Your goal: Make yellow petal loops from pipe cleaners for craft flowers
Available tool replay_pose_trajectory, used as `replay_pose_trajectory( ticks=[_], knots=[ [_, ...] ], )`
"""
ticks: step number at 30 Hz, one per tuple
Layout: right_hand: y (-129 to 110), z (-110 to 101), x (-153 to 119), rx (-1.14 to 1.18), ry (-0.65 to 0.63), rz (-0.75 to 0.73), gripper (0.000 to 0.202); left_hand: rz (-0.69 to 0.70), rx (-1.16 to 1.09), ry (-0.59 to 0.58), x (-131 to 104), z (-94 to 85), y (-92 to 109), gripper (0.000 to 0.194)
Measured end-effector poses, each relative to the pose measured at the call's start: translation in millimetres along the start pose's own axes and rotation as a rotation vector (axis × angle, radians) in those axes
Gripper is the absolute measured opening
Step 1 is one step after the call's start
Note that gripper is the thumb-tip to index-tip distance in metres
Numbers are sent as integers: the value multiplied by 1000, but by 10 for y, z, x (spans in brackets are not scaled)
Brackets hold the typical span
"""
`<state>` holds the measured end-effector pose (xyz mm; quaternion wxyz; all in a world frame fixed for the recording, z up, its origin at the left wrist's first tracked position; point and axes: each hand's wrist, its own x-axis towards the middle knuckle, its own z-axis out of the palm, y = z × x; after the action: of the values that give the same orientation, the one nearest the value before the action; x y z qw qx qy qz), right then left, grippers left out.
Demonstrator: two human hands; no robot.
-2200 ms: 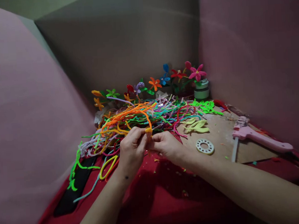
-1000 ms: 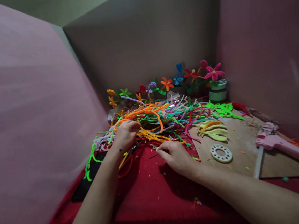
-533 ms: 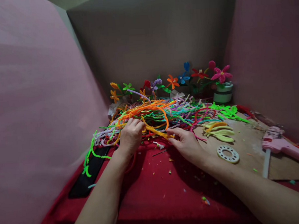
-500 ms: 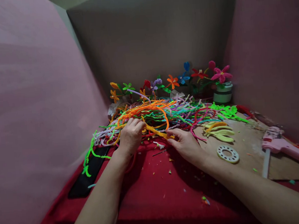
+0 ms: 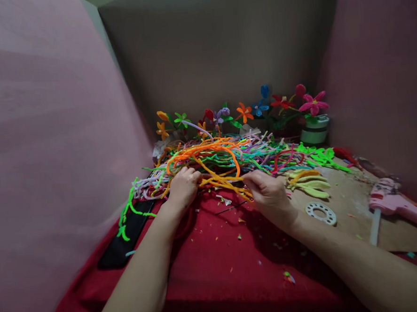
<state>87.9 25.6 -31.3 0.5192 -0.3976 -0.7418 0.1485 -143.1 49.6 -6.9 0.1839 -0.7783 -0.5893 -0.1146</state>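
Yellow-orange pipe cleaners [image 5: 220, 180] stretch between my two hands at the front of a big heap of multicoloured pipe cleaners [image 5: 256, 158]. My left hand [image 5: 184, 188] is closed round their left part, its fingertips partly hidden. At their right end my right hand [image 5: 269, 193] pinches one strand between thumb and fingers. A few more yellow-orange strands hang just below, their ends near my right thumb. Bright orange pipe cleaners [image 5: 208, 148] arch over the heap behind my left hand.
Pipe-cleaner flowers [image 5: 244, 112] stand along the back, some by a pale green pot [image 5: 315, 130]. On the right lie yellow petal-like loops [image 5: 312, 187], a white ring with holes [image 5: 321, 213] and a pink glue gun [image 5: 391, 199]. A black flat object [image 5: 118, 248] lies left. Scraps dot the red cloth [image 5: 215, 268].
My right hand has moved right and slightly up, drawing a yellow-orange strand out straight. Other strands now spread apart below it. My left hand stays nearly in place.
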Motion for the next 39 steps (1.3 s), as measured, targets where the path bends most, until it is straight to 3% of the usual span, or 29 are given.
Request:
replay_pose_trajectory(
  ticks=[5, 9, 11, 13, 15, 17, 22, 24, 29, 33, 36, 39],
  knots=[
    [-179, -220, 167, 614, 312, 204, 10, -3, -16, -38, 26, 126, -13, 22],
    [-229, -350, 301, 858, 374, 287, 12, -6, -40, -26, 34, 149, 8, 21],
    [-216, -349, 311, 913, 324, 379, 17, -25, -74, 19, 20, 101, 28, 21],
    [-199, -309, 283, 963, 232, 485, 23, -57, -201, 158, -3, 18, 80, 21],
    [-191, -245, 231, 1007, 115, 559, 25, -88, -450, 340, -31, -84, 180, 20],
    [-194, -175, 166, 1024, -31, 597, 25, -129, -777, 408, -56, -185, 326, 21],
    [-248, -50, 27, 931, -356, 646, 23, -353, -1600, 14, -82, -346, 636, 37],
    [-271, -30, 0, 924, -430, 698, 19, -383, -1804, -63, -84, -366, 649, 34],
    [-214, -74, 32, 1131, -457, 773, 38, -415, -2069, 61, -86, -355, 477, 19],
    [-107, -161, 105, 1422, -410, 733, 25, -500, -2138, 106, -64, -305, 373, 18],
    [-94, -156, 106, 1511, -327, 698, 32, -546, -2139, 135, -55, -264, 422, 19],
    [-132, -68, 56, 1443, -331, 603, 36, -542, -2103, 91, -71, -225, 563, 20]
  ],
)
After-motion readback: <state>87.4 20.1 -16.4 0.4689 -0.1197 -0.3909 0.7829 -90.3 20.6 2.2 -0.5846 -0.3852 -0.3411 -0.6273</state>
